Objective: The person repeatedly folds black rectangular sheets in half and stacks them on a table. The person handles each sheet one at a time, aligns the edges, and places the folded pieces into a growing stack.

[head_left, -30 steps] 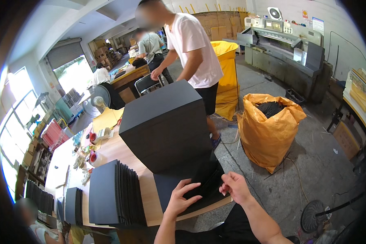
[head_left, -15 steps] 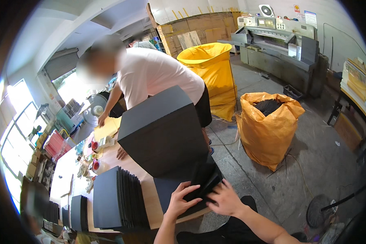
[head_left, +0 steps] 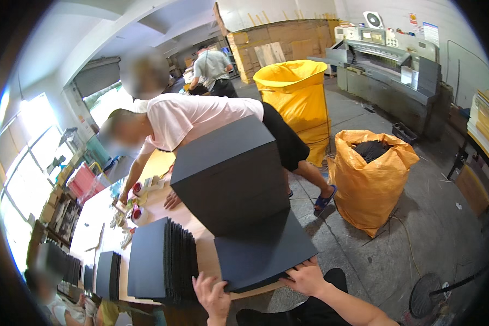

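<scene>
A low pile of black sheets [head_left: 266,251] lies flat at the table's near corner, in front of a tall black block-like stack [head_left: 233,174]. At the pile's front right edge, my right hand [head_left: 308,278] is closed on a black sheet, fingers over the rim. My left hand [head_left: 212,296] is beside the front left corner, its fingers apart and one fingertip at the corner. Left of it stands a row of black boards [head_left: 160,261], leaning slightly fanned, and farther left a smaller black bundle [head_left: 108,275].
A co-worker in a pale shirt [head_left: 201,117] bends over the wooden table [head_left: 205,250], reaching among tape rolls [head_left: 139,215]. Another person sits at lower left. An orange sack [head_left: 370,185] and a yellow sack [head_left: 296,98] stand on the floor right of the table.
The raised, bent black sheet now lies flat. My hands have moved apart, the left toward the front left corner. The co-worker has leaned farther left across the table.
</scene>
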A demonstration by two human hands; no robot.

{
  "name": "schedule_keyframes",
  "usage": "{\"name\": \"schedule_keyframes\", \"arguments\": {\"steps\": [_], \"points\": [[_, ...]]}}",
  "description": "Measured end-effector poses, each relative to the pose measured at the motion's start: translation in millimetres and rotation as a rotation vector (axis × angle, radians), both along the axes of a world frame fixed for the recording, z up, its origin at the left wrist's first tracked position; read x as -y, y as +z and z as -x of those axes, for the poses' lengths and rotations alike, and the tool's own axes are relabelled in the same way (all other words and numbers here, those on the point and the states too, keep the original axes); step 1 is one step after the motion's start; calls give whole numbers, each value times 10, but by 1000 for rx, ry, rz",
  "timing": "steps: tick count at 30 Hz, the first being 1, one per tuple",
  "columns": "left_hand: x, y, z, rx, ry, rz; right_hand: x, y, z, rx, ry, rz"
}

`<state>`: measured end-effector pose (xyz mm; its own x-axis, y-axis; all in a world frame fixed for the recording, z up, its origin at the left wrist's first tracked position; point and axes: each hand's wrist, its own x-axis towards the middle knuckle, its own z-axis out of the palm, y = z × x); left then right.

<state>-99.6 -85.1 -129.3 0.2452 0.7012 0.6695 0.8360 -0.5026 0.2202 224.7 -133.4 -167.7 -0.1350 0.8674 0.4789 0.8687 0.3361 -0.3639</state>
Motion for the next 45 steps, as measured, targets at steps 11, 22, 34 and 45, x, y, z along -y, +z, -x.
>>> {"name": "schedule_keyframes", "arguments": {"steps": [11, 22, 34, 45], "points": [[549, -752, -62, 1911, -272, 1381, -144, 8, 71, -85, -24, 17], [1038, 421, 1300, 1345, 152, 936, -121, 119, 97, 94, -20, -187], [-268, 371, 2329, 1636, 57, 609, -116, 130, 113, 101, -8, -206], [-253, 738, 2312, 1569, 120, 889, -53, 313, 70, -65, 54, -145]]}}
